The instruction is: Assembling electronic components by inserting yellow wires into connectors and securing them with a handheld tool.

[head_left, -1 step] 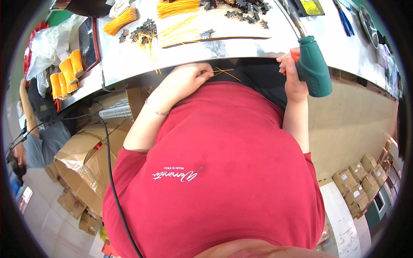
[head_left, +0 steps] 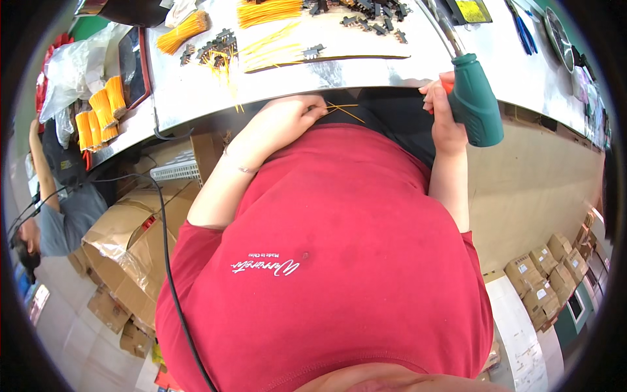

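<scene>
My left hand (head_left: 285,123) is closed at the table's front edge, thumb and fingers pinching thin yellow wires (head_left: 345,106). Their ends stick out to the right and cross over dark cloth at my lap. To the right, my right hand (head_left: 447,124) has its fingers curled, with an orange-red piece (head_left: 447,81) at the fingertips. A large green tool handle (head_left: 476,104) with a metal shaft overlaps that hand, so what it grips is partly hidden. On the table ahead lie loose yellow wires (head_left: 270,49) and a small black switch-like part (head_left: 313,51) with metal pins.
Black parts with wires (head_left: 219,47) and a yellow wire bundle (head_left: 183,32) lie left on the metal table (head_left: 326,76). More bundles (head_left: 98,114) stand farther left. Blue-handled tweezers or pliers (head_left: 524,34) lie right. A black cable (head_left: 171,261) hangs beside cardboard boxes (head_left: 134,228); another person (head_left: 72,219) is at left.
My left fingers and the yellow wires have shifted very slightly to the right. My right hand stays nearly still.
</scene>
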Demonstrator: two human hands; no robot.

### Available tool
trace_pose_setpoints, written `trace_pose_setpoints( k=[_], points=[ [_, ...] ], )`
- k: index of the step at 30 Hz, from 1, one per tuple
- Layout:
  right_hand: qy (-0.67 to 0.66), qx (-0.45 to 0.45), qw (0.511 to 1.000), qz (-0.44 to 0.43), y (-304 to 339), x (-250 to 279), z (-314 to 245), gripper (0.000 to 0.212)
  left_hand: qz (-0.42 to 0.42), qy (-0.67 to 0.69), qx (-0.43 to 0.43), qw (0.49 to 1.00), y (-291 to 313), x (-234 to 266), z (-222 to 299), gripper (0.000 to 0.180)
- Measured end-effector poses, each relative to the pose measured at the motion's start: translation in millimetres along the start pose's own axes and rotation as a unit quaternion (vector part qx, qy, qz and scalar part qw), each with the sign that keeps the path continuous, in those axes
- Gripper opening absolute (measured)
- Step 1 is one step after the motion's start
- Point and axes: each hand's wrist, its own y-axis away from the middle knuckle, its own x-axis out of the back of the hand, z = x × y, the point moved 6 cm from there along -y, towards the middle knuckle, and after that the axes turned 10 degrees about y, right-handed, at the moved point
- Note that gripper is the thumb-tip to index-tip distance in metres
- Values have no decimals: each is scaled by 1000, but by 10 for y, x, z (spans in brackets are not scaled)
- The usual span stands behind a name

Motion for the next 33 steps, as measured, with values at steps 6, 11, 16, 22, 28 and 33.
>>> trace_pose_setpoints(
  k=[6, 11, 16, 22, 28, 33],
  points=[
    [-44, -6, 999, 5, 22, 43, 124, 21, -40, -64, -43, 996, -193, -138, 161, 22],
    [-46, -7, 999, 4, 29, 36, 139, 22, -58, -64, -105, 991, -281, -210, 128, 22],
    [-32, 3, 999, 7, 27, 47, 91, 21, -172, -4, 108, 979, -374, -342, -84, 28],
    [-21, 11, 1000, 2, 12, 58, 135, 20, -108, -48, 84, 989, -361, -236, -141, 32],
    [-11, 19, 1000, -1, 18, 53, 139, 21, -70, -18, 102, 992, -343, -148, -120, 32],
    [-19, 36, 999, -4, 8, 45, 121, 22, -36, 27, 89, 995, -256, -161, -124, 25]
  ],
)
